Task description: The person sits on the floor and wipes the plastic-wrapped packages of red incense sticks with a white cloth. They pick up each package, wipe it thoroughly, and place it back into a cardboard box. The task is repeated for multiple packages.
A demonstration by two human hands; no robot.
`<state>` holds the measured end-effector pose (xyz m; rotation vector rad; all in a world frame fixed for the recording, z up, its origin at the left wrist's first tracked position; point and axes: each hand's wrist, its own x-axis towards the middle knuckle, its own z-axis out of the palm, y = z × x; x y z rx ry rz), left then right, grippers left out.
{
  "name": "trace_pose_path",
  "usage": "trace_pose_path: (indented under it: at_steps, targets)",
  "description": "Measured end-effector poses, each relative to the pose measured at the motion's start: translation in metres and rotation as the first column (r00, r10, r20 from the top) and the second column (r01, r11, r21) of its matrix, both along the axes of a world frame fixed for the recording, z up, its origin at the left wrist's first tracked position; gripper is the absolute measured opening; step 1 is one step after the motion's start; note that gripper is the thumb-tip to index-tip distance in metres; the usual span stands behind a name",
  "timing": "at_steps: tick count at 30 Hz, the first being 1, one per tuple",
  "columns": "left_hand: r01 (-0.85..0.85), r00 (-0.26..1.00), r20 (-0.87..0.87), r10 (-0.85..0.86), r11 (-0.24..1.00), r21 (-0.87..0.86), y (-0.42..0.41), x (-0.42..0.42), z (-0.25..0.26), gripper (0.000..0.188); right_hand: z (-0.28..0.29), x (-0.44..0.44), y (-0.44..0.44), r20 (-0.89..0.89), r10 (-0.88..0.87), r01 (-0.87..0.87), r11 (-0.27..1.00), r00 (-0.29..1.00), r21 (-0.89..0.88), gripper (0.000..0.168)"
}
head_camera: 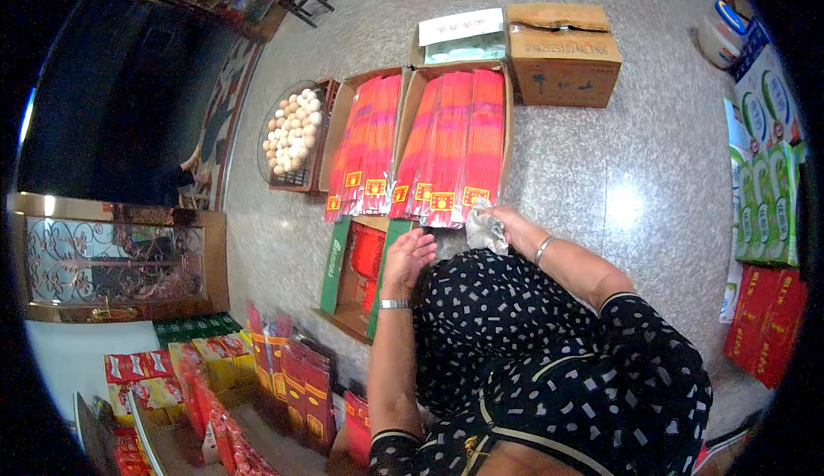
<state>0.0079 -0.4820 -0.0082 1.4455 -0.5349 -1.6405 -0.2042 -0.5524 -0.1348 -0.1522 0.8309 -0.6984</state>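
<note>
My right hand [514, 226] grips a crumpled whitish cloth [484, 230] at the near right corner of a cardboard box [508, 129]. That box is filled with long red bundles in clear plastic [452, 135], each with a yellow and red label at its near end. The cloth is against or just in front of the rightmost bundle; I cannot tell which. My left hand [410, 258] holds nothing, its fingers extended and slightly apart. It is beside the upright green flap [386, 270] of a lower carton. A second box of similar red bundles [370, 135] stands directly to the left.
A wire basket of eggs [293, 131] stands at the left, on a crate. Behind the bundles are a closed cardboard carton [563, 77] and a box with a white flap [460, 25]. Red packets [309, 379] fill shelving at lower left. Green packs [766, 205] are stacked at right.
</note>
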Motion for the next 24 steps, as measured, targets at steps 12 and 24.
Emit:
trace_pose_path:
  at_steps: [12, 24]
  targets:
    - [0.148, 0.974, 0.153, -0.168, 0.980, 0.131, -0.044, -0.019, -0.026, 0.038, 0.035, -0.007, -0.001, -0.331, -0.104, 0.025, 0.972, 0.938, -0.235, 0.032]
    - [0.165, 0.882, 0.387, -0.269, 0.945, 0.283, -0.090, -0.049, -0.074, 0.017, 0.022, -0.024, -0.011, -0.336, -0.133, 0.120, 0.991, 0.932, -0.059, 0.020]
